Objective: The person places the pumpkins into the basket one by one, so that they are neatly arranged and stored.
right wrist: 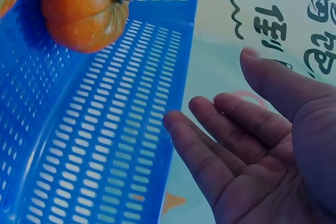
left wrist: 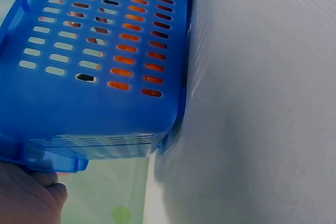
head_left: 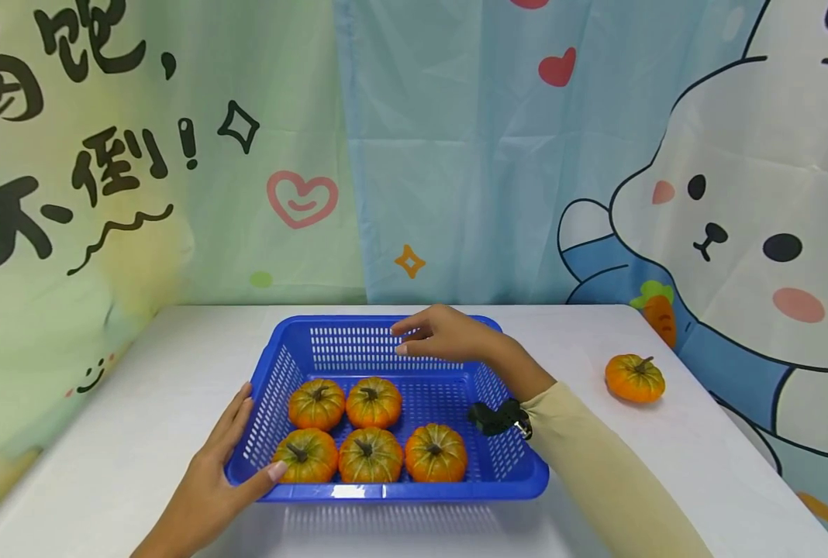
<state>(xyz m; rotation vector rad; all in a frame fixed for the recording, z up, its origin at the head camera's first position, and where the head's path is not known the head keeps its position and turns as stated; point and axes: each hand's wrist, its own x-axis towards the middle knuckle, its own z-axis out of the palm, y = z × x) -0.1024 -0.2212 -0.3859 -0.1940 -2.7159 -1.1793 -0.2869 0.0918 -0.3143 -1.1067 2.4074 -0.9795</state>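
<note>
A blue plastic basket (head_left: 480,488) with slotted walls stands on the table, holding several small orange pumpkins (head_left: 436,452), two in a back row and the others along the front. At its front left corner my left hand (head_left: 208,473) grips the rim, the thumb over the edge by a pumpkin and the fingers along the left side. In the left wrist view part of that hand (left wrist: 29,195) shows beside the rim. Over the back right of the basket hovers my right hand (head_left: 445,333), fingers relaxed and holding nothing; the right wrist view shows its bare palm (right wrist: 262,156).
One more small pumpkin (head_left: 635,378) lies on the white table (head_left: 574,349), to the right of the basket. Behind the table hangs a printed curtain (head_left: 421,155) with a rabbit and lettering. A dark band (head_left: 499,417) sits at the right wrist.
</note>
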